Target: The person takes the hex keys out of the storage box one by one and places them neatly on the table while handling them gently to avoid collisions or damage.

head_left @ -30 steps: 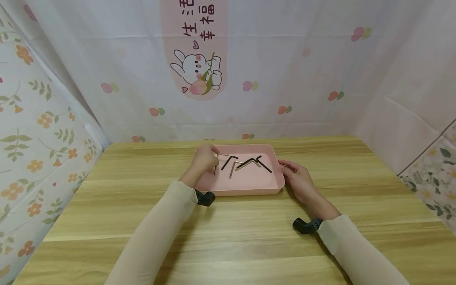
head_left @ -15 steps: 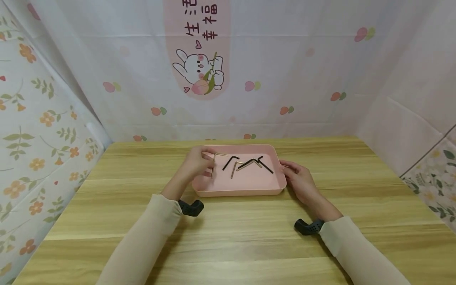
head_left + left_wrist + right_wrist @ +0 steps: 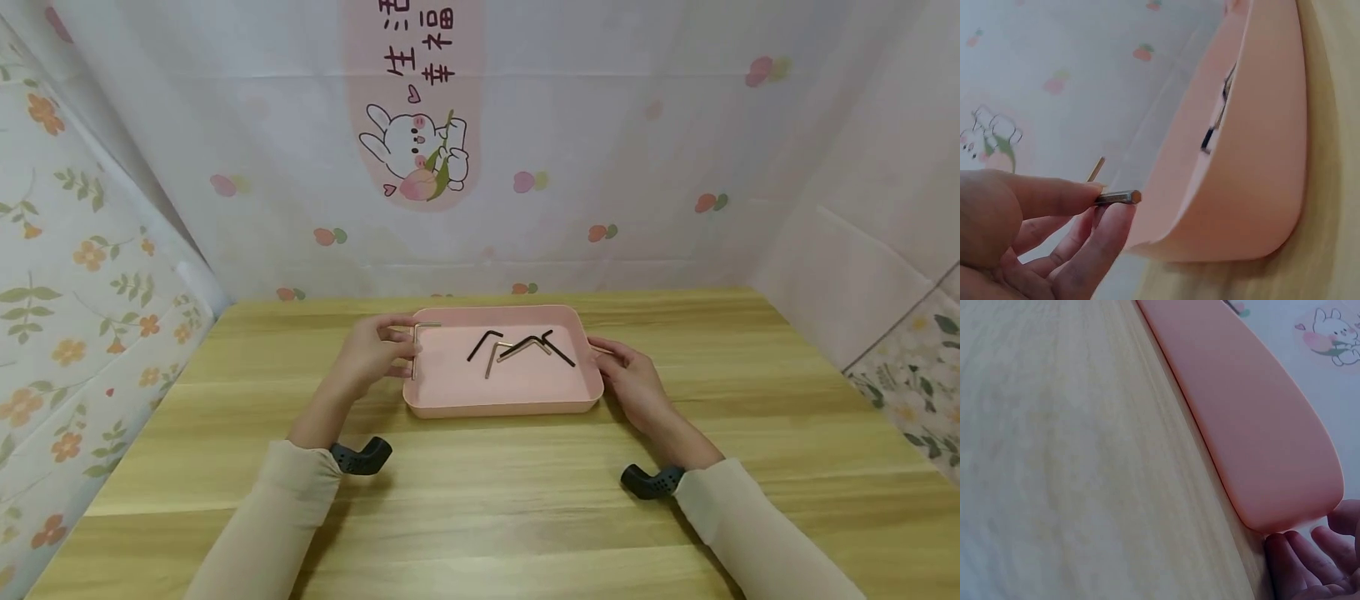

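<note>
My left hand [image 3: 369,354] pinches a gold-coloured hex key [image 3: 1119,198] between thumb and fingers. The key is held at the left end of a shallow pink tray [image 3: 495,410], its long arm running along the rim in the head view and its short arm pointing right over the tray. Several black and gold hex keys lie inside, among them a black one [image 3: 482,346] on the left and a gold one [image 3: 490,363] beside it. My right hand [image 3: 633,383] holds the tray's right end, thumb by the rim and fingertips [image 3: 1277,540] low against the end wall.
The tray stands on a wood-grain table [image 3: 495,500] near its back edge. Behind it hangs a white printed cloth [image 3: 570,125] with a rabbit picture, and a flowered cloth [image 3: 90,317] hangs at the left.
My left hand has moved left with the gold hex key, from over the tray's inside to its left rim. The right hand and the tray stay nearly in place.
</note>
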A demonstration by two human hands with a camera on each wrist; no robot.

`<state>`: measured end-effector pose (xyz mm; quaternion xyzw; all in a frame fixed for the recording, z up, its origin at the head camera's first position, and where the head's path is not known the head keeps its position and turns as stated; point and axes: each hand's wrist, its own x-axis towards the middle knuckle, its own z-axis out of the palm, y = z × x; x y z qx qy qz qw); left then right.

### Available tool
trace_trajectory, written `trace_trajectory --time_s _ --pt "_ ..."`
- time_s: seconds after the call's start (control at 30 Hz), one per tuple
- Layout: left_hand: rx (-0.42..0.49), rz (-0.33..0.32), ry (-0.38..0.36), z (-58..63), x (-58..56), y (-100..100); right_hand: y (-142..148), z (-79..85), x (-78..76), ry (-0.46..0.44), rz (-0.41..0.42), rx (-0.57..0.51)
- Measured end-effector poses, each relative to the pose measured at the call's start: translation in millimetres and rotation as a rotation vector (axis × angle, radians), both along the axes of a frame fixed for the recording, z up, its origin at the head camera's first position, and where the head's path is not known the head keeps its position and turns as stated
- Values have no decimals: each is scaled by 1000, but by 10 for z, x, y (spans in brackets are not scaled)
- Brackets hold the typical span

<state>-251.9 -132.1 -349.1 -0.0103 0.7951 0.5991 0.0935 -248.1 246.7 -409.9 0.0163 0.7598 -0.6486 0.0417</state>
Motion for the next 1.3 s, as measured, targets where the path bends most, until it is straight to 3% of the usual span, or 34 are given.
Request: trace_trajectory --time_s 0.23,0.63,0.9,1.3 --pt "-15 4 -17 36 16 -187 1 0 -8 -1 5 6" --pt "-32 37 -36 -17 14 -332 0 14 22 5 5 33" --pt "-18 65 -78 -146 -43 -387 2 25 25 11 22 25" --pt "-82 58 -100 -304 -96 -431 2 37 37 3 36 57"
